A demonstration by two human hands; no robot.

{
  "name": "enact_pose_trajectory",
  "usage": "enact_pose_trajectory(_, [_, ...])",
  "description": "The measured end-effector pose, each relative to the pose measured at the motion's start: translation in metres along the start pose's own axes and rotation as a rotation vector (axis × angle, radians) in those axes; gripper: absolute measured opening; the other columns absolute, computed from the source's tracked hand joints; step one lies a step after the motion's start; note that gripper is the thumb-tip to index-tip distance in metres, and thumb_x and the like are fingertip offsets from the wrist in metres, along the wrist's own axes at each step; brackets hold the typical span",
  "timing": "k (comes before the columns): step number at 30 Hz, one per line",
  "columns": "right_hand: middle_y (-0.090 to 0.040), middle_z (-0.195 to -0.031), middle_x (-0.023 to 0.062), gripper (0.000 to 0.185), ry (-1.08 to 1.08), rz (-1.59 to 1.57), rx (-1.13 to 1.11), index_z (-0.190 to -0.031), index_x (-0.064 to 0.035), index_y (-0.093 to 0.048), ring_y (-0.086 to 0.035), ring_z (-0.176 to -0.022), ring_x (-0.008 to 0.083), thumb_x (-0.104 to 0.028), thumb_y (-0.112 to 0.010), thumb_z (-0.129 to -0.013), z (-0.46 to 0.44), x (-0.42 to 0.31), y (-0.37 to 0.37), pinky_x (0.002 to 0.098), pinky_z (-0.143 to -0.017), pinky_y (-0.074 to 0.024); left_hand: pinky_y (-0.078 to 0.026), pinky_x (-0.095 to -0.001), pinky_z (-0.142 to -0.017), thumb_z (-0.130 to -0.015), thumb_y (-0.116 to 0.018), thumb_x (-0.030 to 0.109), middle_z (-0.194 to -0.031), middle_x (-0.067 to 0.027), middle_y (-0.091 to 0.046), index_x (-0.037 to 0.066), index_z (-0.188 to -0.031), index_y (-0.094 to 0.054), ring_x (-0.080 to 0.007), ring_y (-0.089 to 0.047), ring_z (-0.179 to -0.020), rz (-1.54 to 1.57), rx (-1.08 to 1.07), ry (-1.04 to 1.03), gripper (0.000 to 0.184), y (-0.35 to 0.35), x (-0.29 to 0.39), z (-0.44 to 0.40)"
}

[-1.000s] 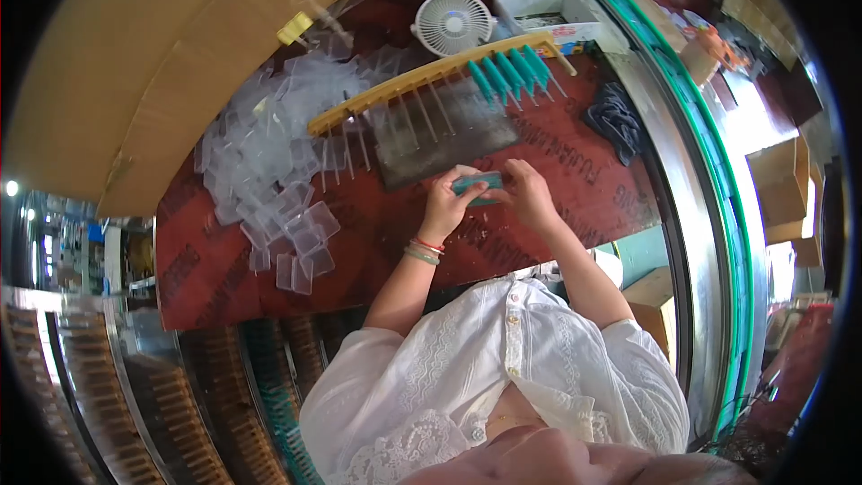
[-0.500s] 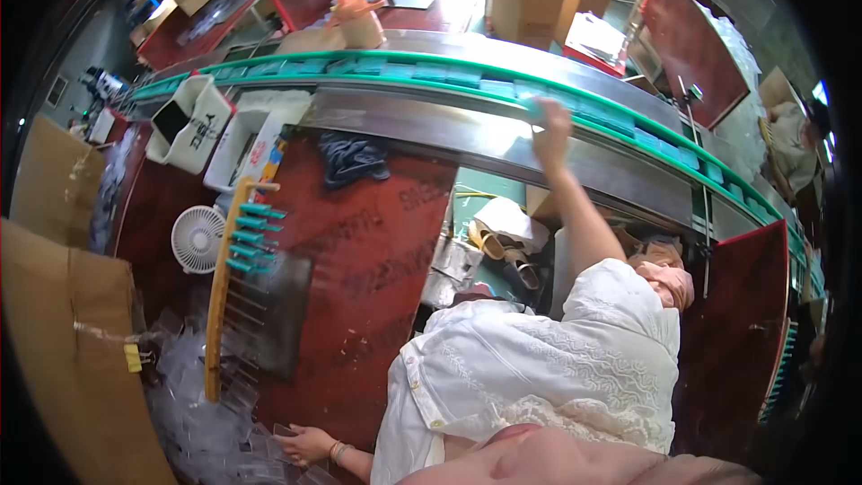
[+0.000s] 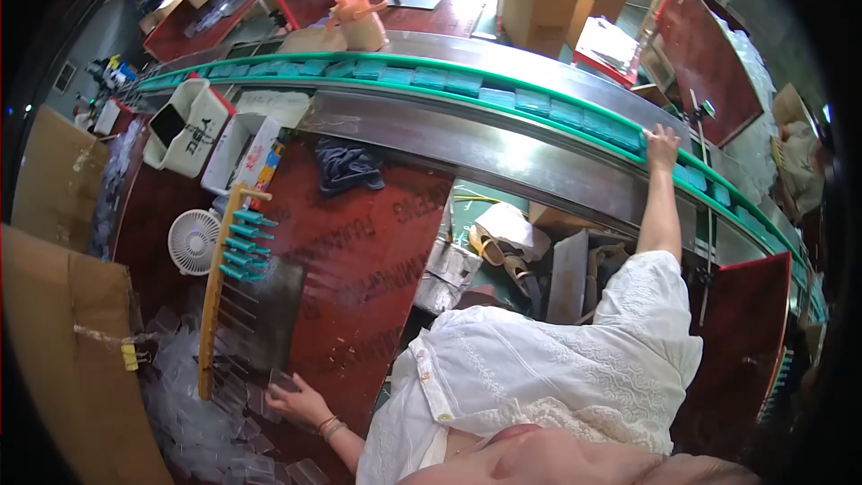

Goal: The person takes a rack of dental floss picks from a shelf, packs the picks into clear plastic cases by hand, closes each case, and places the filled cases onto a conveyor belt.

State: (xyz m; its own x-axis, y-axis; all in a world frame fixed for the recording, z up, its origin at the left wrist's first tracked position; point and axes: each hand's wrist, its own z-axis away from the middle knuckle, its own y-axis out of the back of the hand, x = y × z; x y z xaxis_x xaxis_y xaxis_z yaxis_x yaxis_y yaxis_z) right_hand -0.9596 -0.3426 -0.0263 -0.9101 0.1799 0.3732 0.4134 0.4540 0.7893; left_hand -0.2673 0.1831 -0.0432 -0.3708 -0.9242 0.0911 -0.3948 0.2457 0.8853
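My right hand [image 3: 663, 145] reaches onto the green-edged conveyor [image 3: 575, 136], fingers apart, at the end of a row of flat teal pieces [image 3: 613, 129]. It touches the channel there; no piece shows clearly in its grip. At the lower left, my left hand [image 3: 301, 402] pinches a small clear plastic piece [image 3: 285, 383]. Beside that hand lies a heap of similar clear pieces [image 3: 193, 413]. Just above it stands a wooden rack [image 3: 215, 305] with thin metal pins, several teal clips [image 3: 244, 247] hanging on its upper pins.
A white fan [image 3: 194, 241] stands left of the rack. Dark cloth [image 3: 348, 166] lies on the red board [image 3: 359, 242]. White bins [image 3: 187, 126] sit near the conveyor. An orange-lidded jug [image 3: 362, 22] and cardboard boxes [image 3: 539, 0] are beyond it. A large cardboard sheet [image 3: 63, 350] borders the left.
My right hand has moved right along the conveyor, and a longer row of teal pieces shows left of it. My left hand has risen from the heap with a clear piece between its fingers.
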Motion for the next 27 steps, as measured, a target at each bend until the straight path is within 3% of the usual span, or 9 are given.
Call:
enact_pose_trajectory(2, [-0.056,-0.099,0.0005,0.04,0.073,-0.121,-0.11,-0.107,-0.0233,-0.064,-0.052,-0.093,0.021,-0.011,-0.068,-0.07,-0.006,-0.008,0.003,0.036,-0.078,-0.0427,-0.039,-0.0456,-0.093,-0.077,-0.07,0.024,-0.124,-0.0225,-0.04,-0.003,-0.118,-0.05,-0.0382,-0.047,-0.108,0.079,-0.004,0.01,0.052,0.0,0.011,-0.002])
enact_pose_trajectory(10, [-0.057,-0.095,0.0045,0.054,0.246,-0.452,-0.045,-0.115,-0.0187,-0.061,-0.053,-0.094,0.0248,-0.006,-0.073,-0.063,-0.019,-0.096,0.042,0.0367,-0.08,-0.0432,-0.037,-0.0415,-0.098,-0.072,-0.075,0.022,-0.134,-0.0231,-0.03,-0.005,-0.12,-0.046,-0.0393,-0.042,-0.117,0.364,-0.223,-0.002,0.062,0.012,0.075,-0.018])
enact_pose_trajectory(12, [-0.059,-0.102,0.0068,0.044,0.199,-0.526,-0.148,-0.115,-0.0178,-0.062,-0.053,-0.096,0.0267,-0.015,-0.07,-0.072,-0.021,-0.103,0.055,0.0368,-0.084,-0.0424,-0.038,-0.0415,-0.097,-0.072,-0.075,0.021,-0.135,-0.0226,-0.029,-0.005,-0.121,-0.045,-0.0384,-0.043,-0.116,0.482,-0.222,-0.06,0.062,0.005,0.088,-0.02])
enact_pose_trajectory(14, [-0.059,-0.112,0.0105,0.035,0.222,-0.712,-0.017,-0.115,-0.0177,-0.062,-0.053,-0.101,0.0285,-0.031,-0.063,-0.082,-0.019,-0.104,0.014,0.0378,-0.088,-0.0411,-0.038,-0.0415,-0.096,-0.073,-0.074,0.02,-0.135,-0.0225,-0.028,-0.004,-0.122,-0.044,-0.0375,-0.044,-0.116,0.53,-0.211,-0.069,0.062,0.005,0.105,-0.018])
enact_pose_trajectory(16, [-0.059,-0.113,0.0115,0.037,0.229,-0.772,-0.029,-0.116,-0.0174,-0.061,-0.053,-0.101,0.0294,-0.035,-0.059,-0.084,-0.015,-0.122,0.004,0.0392,-0.089,-0.0408,-0.038,-0.0399,-0.096,-0.074,-0.073,0.02,-0.132,-0.0202,-0.034,0.001,-0.125,-0.044,-0.0352,-0.044,-0.116,0.928,-0.434,0.067,0.062,0.011,0.12,-0.017])
enact_pose_trajectory(19, [-0.059,-0.114,0.0136,0.041,0.213,-0.838,-0.09,-0.118,-0.0168,-0.059,-0.052,-0.103,0.0311,-0.044,-0.052,-0.088,-0.007,-0.135,0.029,0.0419,-0.09,-0.0401,-0.038,-0.0408,-0.095,-0.076,-0.071,0.022,-0.127,-0.0168,-0.042,0.005,-0.127,-0.045,-0.0324,-0.044,-0.118,0.864,-0.269,-0.032,0.059,0.004,0.115,-0.019])
enact_pose_trajectory(22, [-0.06,-0.11,0.0141,0.05,-0.525,-0.372,-0.036,-0.122,-0.016,-0.054,-0.053,-0.103,0.0332,-0.052,-0.044,-0.089,-0.009,-0.142,0.07,0.0461,-0.087,-0.0408,-0.038,-0.042,-0.095,-0.078,-0.069,0.024,-0.123,-0.0138,-0.048,0.008,-0.126,-0.048,-0.0312,-0.044,-0.117,0.701,-0.186,-0.193,0.054,-0.003,0.112,-0.026])
enact_pose_trajectory(24, [-0.061,-0.109,0.015,0.053,-0.464,-0.344,-0.157,-0.124,-0.0162,-0.052,-0.054,-0.102,0.0339,-0.054,-0.042,-0.089,-0.007,-0.146,0.061,0.0475,-0.086,-0.0413,-0.037,-0.0433,-0.093,-0.081,-0.064,0.028,-0.118,-0.0111,-0.052,0.011,-0.123,-0.052,-0.0315,-0.045,-0.116,0.45,-0.193,-0.394,0.047,-0.008,0.109,-0.025])
enact_pose_trajectory(27, [-0.061,-0.106,0.0168,0.058,-0.353,-0.28,-0.386,-0.126,-0.0166,-0.049,-0.056,-0.1,0.0352,-0.059,-0.038,-0.088,-0.006,-0.149,0.057,0.0501,-0.084,-0.0421,-0.036,-0.0439,-0.094,-0.082,-0.062,0.03,-0.12,-0.0109,-0.052,0.01,-0.122,-0.053,-0.0317,-0.045,-0.115,0.411,-0.176,-0.469,0.045,-0.017,0.114,-0.018])
